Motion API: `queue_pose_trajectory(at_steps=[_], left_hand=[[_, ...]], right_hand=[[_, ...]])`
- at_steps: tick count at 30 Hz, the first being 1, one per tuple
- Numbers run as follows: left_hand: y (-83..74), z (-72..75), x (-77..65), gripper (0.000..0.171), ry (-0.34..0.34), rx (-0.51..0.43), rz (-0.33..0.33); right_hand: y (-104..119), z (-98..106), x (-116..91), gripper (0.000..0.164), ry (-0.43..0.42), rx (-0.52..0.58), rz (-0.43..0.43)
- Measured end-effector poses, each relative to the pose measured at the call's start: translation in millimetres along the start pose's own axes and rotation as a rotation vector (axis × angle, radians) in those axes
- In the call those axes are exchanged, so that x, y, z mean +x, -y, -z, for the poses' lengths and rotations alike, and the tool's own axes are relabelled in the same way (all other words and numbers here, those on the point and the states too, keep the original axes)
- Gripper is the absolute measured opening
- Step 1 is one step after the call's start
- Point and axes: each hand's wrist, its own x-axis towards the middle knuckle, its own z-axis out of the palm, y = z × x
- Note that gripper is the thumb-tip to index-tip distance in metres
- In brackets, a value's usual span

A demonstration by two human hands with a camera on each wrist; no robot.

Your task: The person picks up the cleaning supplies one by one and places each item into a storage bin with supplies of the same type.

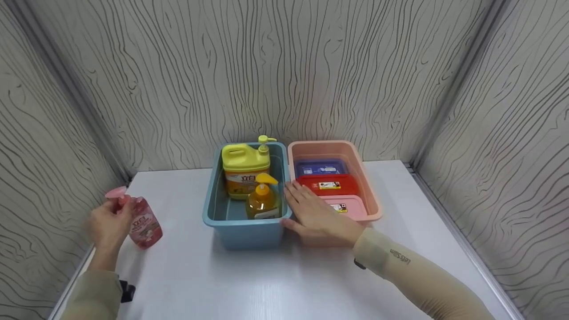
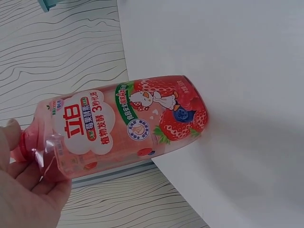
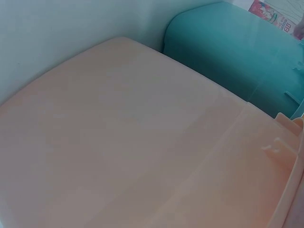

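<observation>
My left hand [image 1: 109,224] grips a pink pump bottle [image 1: 145,224] of dish soap by its neck, at the left side of the table. The bottle tilts, and its strawberry label [image 2: 175,114] shows in the left wrist view. My right hand [image 1: 313,213] lies with straight fingers over the adjoining rims of a blue bin [image 1: 249,235] and a pink bin [image 1: 373,202]. Inside the blue bin stand a yellow-capped jug [image 1: 246,169] with a pump and an amber pump bottle [image 1: 262,203]. The pink bin's outer wall [image 3: 118,128] fills most of the right wrist view.
In the pink bin sit lidded boxes: a blue one [image 1: 321,167], a red one [image 1: 331,184] and a pink one [image 1: 353,208], partly behind my right hand. Wood-patterned panels [image 1: 284,71] enclose the white table [image 1: 186,275] at the back and both sides.
</observation>
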Motion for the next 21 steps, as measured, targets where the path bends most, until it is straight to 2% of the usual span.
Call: queue_pose_trajectory(at_steps=[5, 8, 13, 21], left_hand=[[-0.2, -0.7, -0.4, 0.045, -0.028, 0.02, -0.024], [0.3, -1.6, -1.5, 0.043, -0.023, 0.028, -0.014], [-0.5, -2.2, -2.8, 0.04, -0.027, 0.034, -0.038], [-8.3, -0.7, -6.3, 0.041, 0.005, 0.017, -0.026]], right_hand=[[-0.7, -0.7, 0.6, 0.105, -0.003, -0.022, 0.018], [-0.4, -1.0, 1.4, 0.105, 0.001, -0.022, 0.018], [0.9, -0.2, 1.5, 0.106, 0.009, -0.019, 0.001], [2.2, 1.0, 0.0, 0.106, 0.015, -0.009, -0.013]])
